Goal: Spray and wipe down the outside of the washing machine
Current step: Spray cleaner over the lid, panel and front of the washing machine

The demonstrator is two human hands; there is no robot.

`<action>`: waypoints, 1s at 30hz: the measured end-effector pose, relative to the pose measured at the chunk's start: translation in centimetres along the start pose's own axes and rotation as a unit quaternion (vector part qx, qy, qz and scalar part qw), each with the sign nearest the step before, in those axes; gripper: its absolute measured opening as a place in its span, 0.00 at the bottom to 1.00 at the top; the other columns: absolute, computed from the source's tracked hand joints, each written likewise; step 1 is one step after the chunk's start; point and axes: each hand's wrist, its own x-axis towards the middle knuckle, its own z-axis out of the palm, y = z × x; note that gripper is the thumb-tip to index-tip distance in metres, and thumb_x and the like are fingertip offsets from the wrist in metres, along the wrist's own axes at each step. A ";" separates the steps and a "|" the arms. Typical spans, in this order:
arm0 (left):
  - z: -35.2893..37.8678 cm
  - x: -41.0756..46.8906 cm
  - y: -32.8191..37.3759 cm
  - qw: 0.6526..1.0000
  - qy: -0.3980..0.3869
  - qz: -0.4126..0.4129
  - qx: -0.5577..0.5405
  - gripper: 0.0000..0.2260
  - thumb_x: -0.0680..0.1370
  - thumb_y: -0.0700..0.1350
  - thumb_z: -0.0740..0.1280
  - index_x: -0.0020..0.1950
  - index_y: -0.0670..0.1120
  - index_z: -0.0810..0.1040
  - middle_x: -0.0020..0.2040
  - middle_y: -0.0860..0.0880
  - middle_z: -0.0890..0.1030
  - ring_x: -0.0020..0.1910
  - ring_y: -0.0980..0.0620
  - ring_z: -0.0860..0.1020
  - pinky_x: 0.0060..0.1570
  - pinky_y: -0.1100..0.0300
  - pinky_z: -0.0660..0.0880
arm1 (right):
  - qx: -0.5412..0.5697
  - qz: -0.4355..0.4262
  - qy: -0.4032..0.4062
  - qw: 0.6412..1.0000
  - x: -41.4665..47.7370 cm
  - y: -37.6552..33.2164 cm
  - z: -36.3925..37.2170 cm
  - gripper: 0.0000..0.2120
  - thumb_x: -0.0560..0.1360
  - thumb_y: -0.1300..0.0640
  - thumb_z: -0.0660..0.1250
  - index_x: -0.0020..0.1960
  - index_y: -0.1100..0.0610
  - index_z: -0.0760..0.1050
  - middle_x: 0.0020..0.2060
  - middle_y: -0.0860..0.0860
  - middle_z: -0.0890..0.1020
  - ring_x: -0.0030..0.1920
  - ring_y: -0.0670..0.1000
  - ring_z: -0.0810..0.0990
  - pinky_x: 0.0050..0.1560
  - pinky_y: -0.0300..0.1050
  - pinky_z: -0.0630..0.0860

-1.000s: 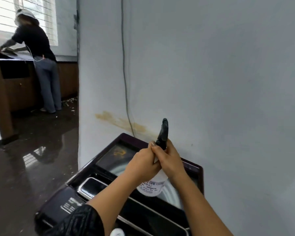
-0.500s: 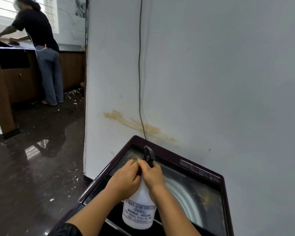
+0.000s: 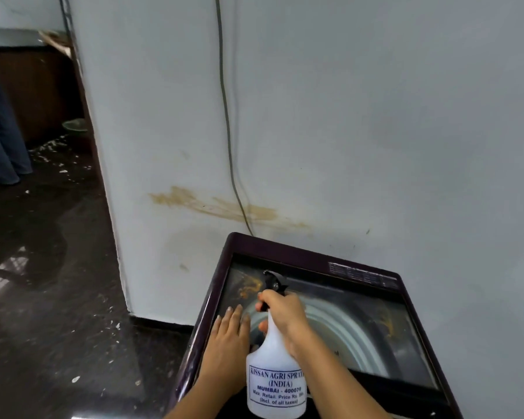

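Observation:
A dark purple top-load washing machine [image 3: 363, 269] stands against the white wall, its glass lid shut and smeared with brown stains at the far left and the right. My right hand [image 3: 283, 313] grips the neck of a white spray bottle [image 3: 274, 379] with a black trigger head, held upright over the lid. My left hand [image 3: 229, 337] lies flat with its fingers spread, just left of the bottle over the lid's left side, holding nothing.
A brown stain [image 3: 224, 207] runs along the wall above the machine, and a thin cable [image 3: 227, 122] hangs down behind it. Glossy dark floor [image 3: 52, 297] with white debris lies to the left. A person's legs [image 3: 0, 140] stand at the far left by a wooden cabinet.
My left hand has let go of the bottle's neck and opened flat beside it. The bottle has come lower and closer. My view has swung right and down.

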 end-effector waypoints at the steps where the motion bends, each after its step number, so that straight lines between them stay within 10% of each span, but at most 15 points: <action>1: 0.3 0.1 -0.1 1.000 -0.001 0.007 0.004 0.26 0.68 0.56 0.55 0.55 0.42 0.80 0.56 0.42 0.80 0.57 0.43 0.78 0.53 0.47 0.75 | -0.009 -0.001 0.003 1.000 0.0 -0.1 0.5 0.08 0.73 0.56 0.65 0.39 0.60 0.77 0.36 0.53 0.79 0.22 0.48 0.74 0.27 0.38 0.71; 8: -0.4 -0.1 0.5 0.999 0.052 0.014 0.001 0.26 0.73 0.54 0.54 0.63 0.41 0.75 0.66 0.42 0.72 0.66 0.41 0.69 0.63 0.48 0.66 | -0.026 0.043 0.049 0.998 0.3 0.4 0.9 0.05 0.69 0.59 0.64 0.38 0.61 0.74 0.27 0.53 0.76 0.18 0.49 0.73 0.29 0.41 0.70; 22: 1.4 -0.5 2.4 0.996 0.059 0.059 0.041 0.26 0.66 0.55 0.65 0.54 0.36 0.80 0.55 0.36 0.79 0.57 0.37 0.77 0.53 0.42 0.74 | 0.026 0.062 0.186 0.980 -2.7 5.0 -9.3 0.05 0.70 0.62 0.63 0.44 0.62 0.75 0.31 0.54 0.75 0.20 0.49 0.73 0.30 0.44 0.71; 30: 1.8 -2.1 5.9 0.996 0.028 0.080 0.037 0.31 0.71 0.61 0.53 0.55 0.38 0.80 0.56 0.37 0.80 0.56 0.39 0.78 0.51 0.43 0.75 | 0.028 0.054 0.232 0.971 -4.6 7.1 -15.1 0.12 0.74 0.57 0.65 0.54 0.63 0.73 0.39 0.52 0.77 0.29 0.51 0.79 0.33 0.43 0.73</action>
